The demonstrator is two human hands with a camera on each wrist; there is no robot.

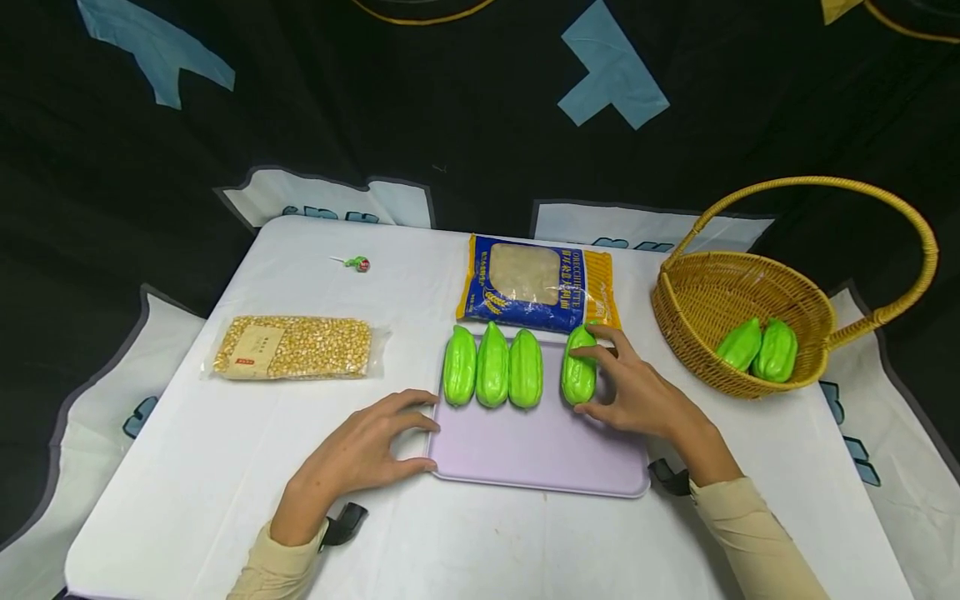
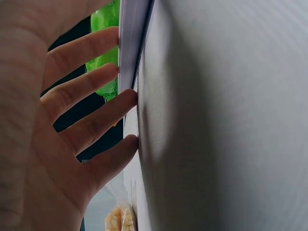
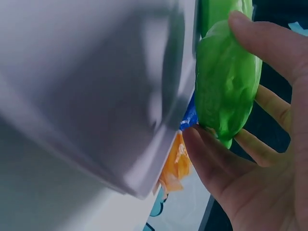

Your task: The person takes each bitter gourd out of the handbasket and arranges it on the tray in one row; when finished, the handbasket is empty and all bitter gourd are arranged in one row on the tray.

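On the lilac tray (image 1: 517, 450), three glossy green ridged vegetables (image 1: 492, 367) stand side by side toward the left of its far half. My right hand (image 1: 637, 387) holds another green ridged vegetable (image 1: 579, 367) to the right of that row, thumb at its near end and fingers along its far end and side. The right wrist view shows this vegetable (image 3: 226, 82) between thumb and fingers, close over the tray. My left hand (image 1: 367, 442) has its fingers spread, with fingertips (image 2: 111, 72) at the tray's left edge.
A wicker basket (image 1: 675, 333) with a tall handle stands at the right, two green vegetables (image 1: 775, 350) inside. Behind the tray lies a blue and yellow pasta bag (image 1: 536, 283). A bag of yellow kernels (image 1: 300, 346) and a wrapped lollipop (image 1: 360, 264) lie to the left.
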